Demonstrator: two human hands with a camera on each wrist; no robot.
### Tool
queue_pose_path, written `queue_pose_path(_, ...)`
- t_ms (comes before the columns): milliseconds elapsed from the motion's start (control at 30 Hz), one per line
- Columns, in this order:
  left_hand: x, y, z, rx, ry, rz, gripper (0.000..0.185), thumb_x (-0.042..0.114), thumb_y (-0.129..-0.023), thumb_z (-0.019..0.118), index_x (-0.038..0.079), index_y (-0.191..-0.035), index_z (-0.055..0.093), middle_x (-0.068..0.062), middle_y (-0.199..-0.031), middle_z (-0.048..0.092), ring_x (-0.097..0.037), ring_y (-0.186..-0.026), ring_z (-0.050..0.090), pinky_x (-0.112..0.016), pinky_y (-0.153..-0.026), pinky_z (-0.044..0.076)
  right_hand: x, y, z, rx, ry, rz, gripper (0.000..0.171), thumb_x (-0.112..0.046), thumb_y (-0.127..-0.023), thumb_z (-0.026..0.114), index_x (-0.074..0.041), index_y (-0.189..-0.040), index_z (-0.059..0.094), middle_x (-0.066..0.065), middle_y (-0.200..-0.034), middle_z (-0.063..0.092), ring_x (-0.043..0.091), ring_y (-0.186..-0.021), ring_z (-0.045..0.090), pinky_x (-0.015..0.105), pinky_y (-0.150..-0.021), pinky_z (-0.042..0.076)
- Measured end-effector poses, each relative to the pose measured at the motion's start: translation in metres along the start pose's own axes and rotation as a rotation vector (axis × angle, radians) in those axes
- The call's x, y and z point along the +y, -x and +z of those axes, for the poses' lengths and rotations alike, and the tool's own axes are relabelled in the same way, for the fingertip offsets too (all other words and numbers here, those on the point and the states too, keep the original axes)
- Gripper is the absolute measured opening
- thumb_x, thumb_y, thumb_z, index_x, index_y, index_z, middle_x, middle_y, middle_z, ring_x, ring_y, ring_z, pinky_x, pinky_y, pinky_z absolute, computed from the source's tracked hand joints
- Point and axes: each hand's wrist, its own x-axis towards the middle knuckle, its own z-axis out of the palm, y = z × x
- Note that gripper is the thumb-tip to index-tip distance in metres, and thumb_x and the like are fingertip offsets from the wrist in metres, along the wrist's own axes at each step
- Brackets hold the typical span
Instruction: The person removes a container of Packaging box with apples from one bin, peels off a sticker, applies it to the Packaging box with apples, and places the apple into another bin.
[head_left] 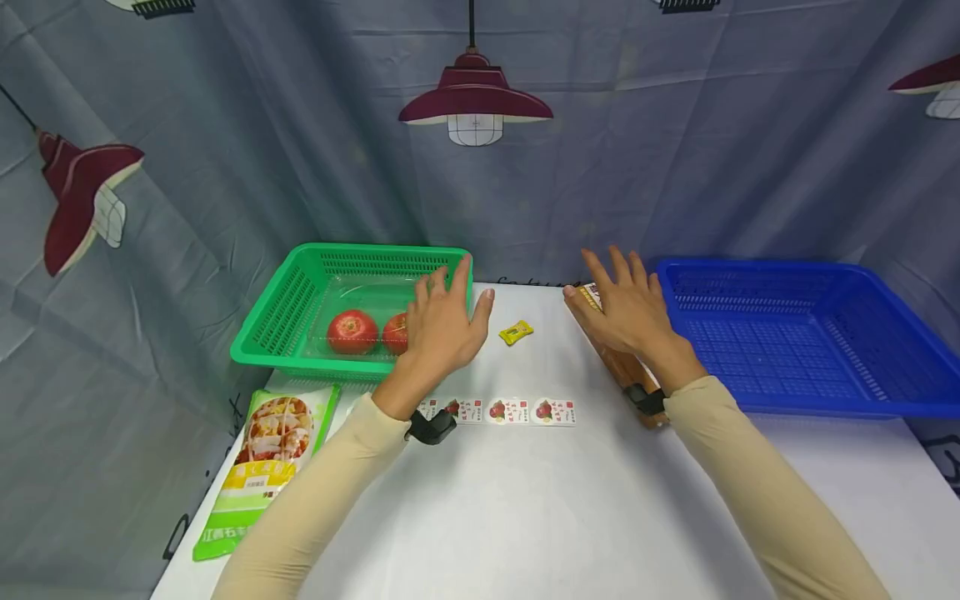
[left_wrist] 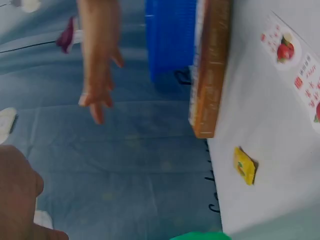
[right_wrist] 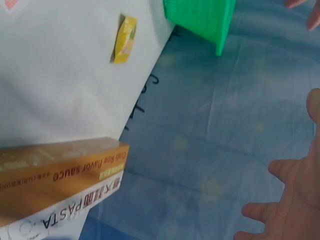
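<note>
By right grip (head_left: 621, 307), box (head_left: 617, 367) lengthwise away-left

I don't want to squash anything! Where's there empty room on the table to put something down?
The biggest bare patch of white table lies between the sleeves, on the near side of the sticker row. A smaller one lies between the yellow candy and the brown box. Left is crowded: green basket and food bag sit close together.
</note>
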Motion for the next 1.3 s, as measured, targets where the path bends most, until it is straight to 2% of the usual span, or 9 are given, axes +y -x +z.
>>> queue_pose_path(67, -0.004, 0.007, -0.007, 0.053, 0.049, -0.011, 0.063, 0.054, -0.101, 0.034, 0.022, -0.155, 0.029, -0.019, -0.143, 0.042, -0.041, -0.124, 0.043, -0.058, -0.087, 0.044, -0.003, -0.001, 0.002, -0.002, -0.004, -0.005, 0.082, -0.074, -0.093, 0.023, -0.027, -0.159, 0.010, 0.019, -0.162, 0.004, 0.046, -0.145, -0.004, 0.072, -0.106, 0.002)
queue_pose_path(167, -0.013, 0.016, -0.018, 0.102, 0.115, -0.038, 0.058, 0.052, -0.102, 0.036, 0.022, -0.151, 0.037, -0.015, -0.133, 0.052, -0.036, -0.105, 0.055, -0.054, -0.073, 0.048, -0.008, -0.003, 0.004, -0.008, -0.007, -0.015, 0.082, -0.074, -0.094, 0.024, -0.026, -0.159, 0.011, 0.019, -0.162, 0.005, 0.046, -0.145, -0.003, 0.072, -0.107, 0.002)
queue_pose_path(300, -0.029, 0.029, -0.027, 0.142, 0.128, -0.081, 0.055, 0.051, -0.101, 0.037, 0.020, -0.146, 0.045, -0.011, -0.123, 0.058, -0.034, -0.087, 0.062, -0.051, -0.062, 0.047, -0.014, -0.005, 0.008, -0.027, -0.005, -0.017, 0.083, -0.075, -0.093, 0.023, -0.027, -0.159, 0.011, 0.019, -0.162, 0.005, 0.045, -0.145, -0.003, 0.070, -0.108, 0.002)
queue_pose_path(400, -0.043, 0.038, -0.029, 0.158, 0.113, -0.110, 0.054, 0.051, -0.101, 0.037, 0.019, -0.143, 0.048, -0.010, -0.119, 0.061, -0.036, -0.085, 0.062, -0.053, -0.061, 0.046, -0.017, -0.006, 0.010, -0.036, 0.011, -0.019, 0.084, -0.076, -0.092, 0.023, -0.027, -0.159, 0.010, 0.019, -0.162, 0.005, 0.045, -0.145, -0.002, 0.070, -0.108, 0.003)
queue_pose_path(533, -0.059, 0.051, -0.030, 0.155, 0.154, -0.141, 0.051, 0.048, -0.102, 0.038, 0.014, -0.136, 0.054, -0.009, -0.109, 0.063, -0.035, -0.087, 0.062, -0.056, -0.063, 0.046, -0.019, -0.007, 0.013, -0.034, 0.025, -0.031, 0.084, -0.076, -0.093, 0.023, -0.026, -0.159, 0.011, 0.020, -0.161, 0.008, 0.045, -0.145, 0.000, 0.070, -0.108, 0.005)
queue_pose_path(733, -0.075, 0.072, -0.029, 0.141, 0.172, -0.192, 0.045, 0.047, -0.103, 0.038, 0.011, -0.115, 0.064, -0.004, -0.084, 0.061, -0.026, -0.068, 0.057, -0.042, -0.051, 0.041, -0.024, -0.009, 0.018, -0.031, 0.016, -0.052, 0.082, -0.074, -0.094, 0.024, -0.025, -0.159, 0.015, 0.021, -0.160, 0.010, 0.046, -0.145, 0.002, 0.071, -0.107, 0.007)
queue_pose_path(933, -0.085, 0.090, -0.023, 0.138, 0.188, -0.238, 0.042, 0.044, -0.103, 0.042, 0.012, -0.097, 0.067, -0.001, -0.064, 0.054, -0.022, -0.055, 0.052, -0.037, -0.045, 0.037, -0.036, -0.014, 0.023, -0.038, -0.002, -0.075, 0.082, -0.074, -0.094, 0.026, -0.025, -0.159, 0.018, 0.020, -0.160, 0.011, 0.046, -0.145, 0.003, 0.070, -0.108, 0.007)
queue_pose_path(1200, -0.100, 0.101, -0.010, 0.114, 0.291, -0.333, 0.047, 0.037, -0.105, 0.042, 0.010, -0.076, 0.067, 0.000, -0.060, 0.059, -0.021, -0.048, 0.049, -0.033, -0.040, 0.031, -0.054, -0.020, 0.028, -0.059, 0.007, -0.116, 0.082, -0.076, -0.092, 0.023, -0.027, -0.158, 0.018, 0.017, -0.161, 0.011, 0.043, -0.146, 0.003, 0.069, -0.109, 0.009)
queue_pose_path(1300, -0.108, 0.101, -0.006, 0.083, 0.321, -0.378, 0.047, 0.035, -0.105, 0.043, 0.011, -0.078, 0.073, -0.001, -0.059, 0.060, -0.021, -0.049, 0.051, -0.035, -0.042, 0.035, -0.059, -0.021, 0.030, -0.084, 0.016, -0.122, 0.083, -0.077, -0.092, 0.020, -0.028, -0.159, 0.016, 0.018, -0.162, 0.009, 0.043, -0.146, 0.002, 0.068, -0.109, 0.008)
